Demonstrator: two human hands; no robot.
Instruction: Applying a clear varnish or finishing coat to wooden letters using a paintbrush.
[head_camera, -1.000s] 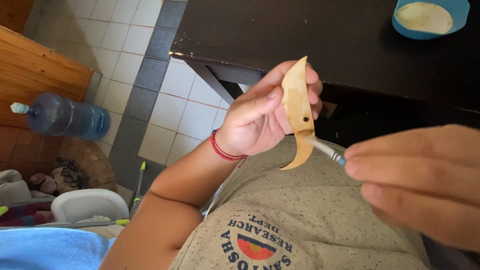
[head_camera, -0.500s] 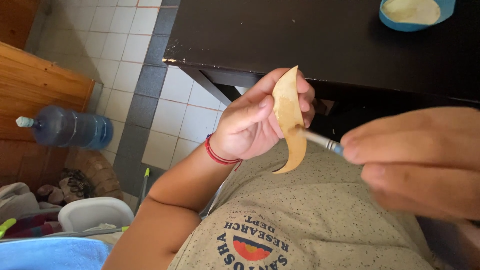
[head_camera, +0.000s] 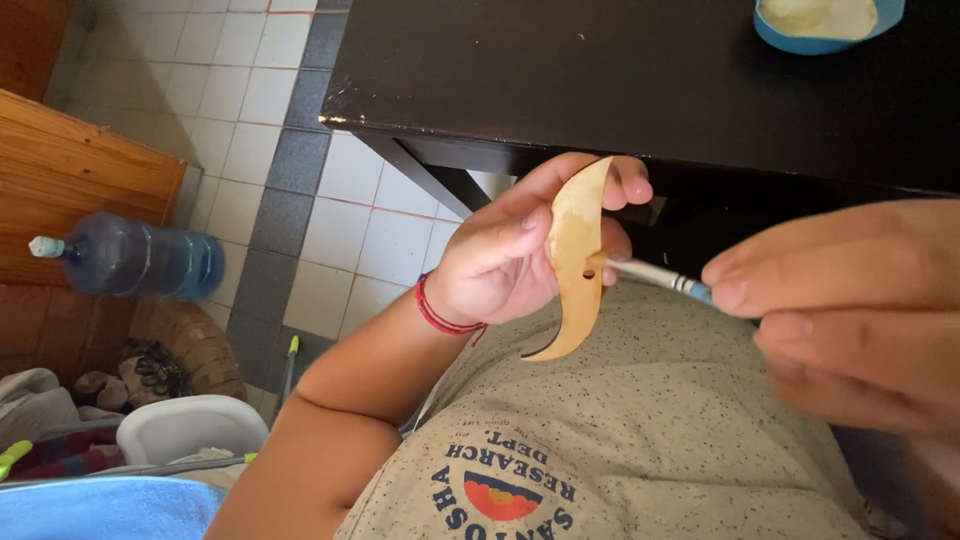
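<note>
My left hand (head_camera: 510, 250) grips a thin curved wooden piece (head_camera: 575, 265), pale tan with a small hole and a pointed lower tip, held upright over my lap. A red cord circles that wrist. My right hand (head_camera: 850, 310), close to the camera and blurred, pinches a small brush (head_camera: 655, 275) with a metal ferrule and blue handle. The brush tip touches the wooden piece's right edge near the hole.
A dark table (head_camera: 620, 90) spans the top, with a blue dish (head_camera: 825, 22) of pale stuff at its far right. On the tiled floor at left lie a large blue water bottle (head_camera: 140, 260), a white tub (head_camera: 190, 430) and a wooden cabinet (head_camera: 80, 180).
The wooden piece and my left hand have drifted slightly left and down. My right hand has kept the brush against the piece's edge.
</note>
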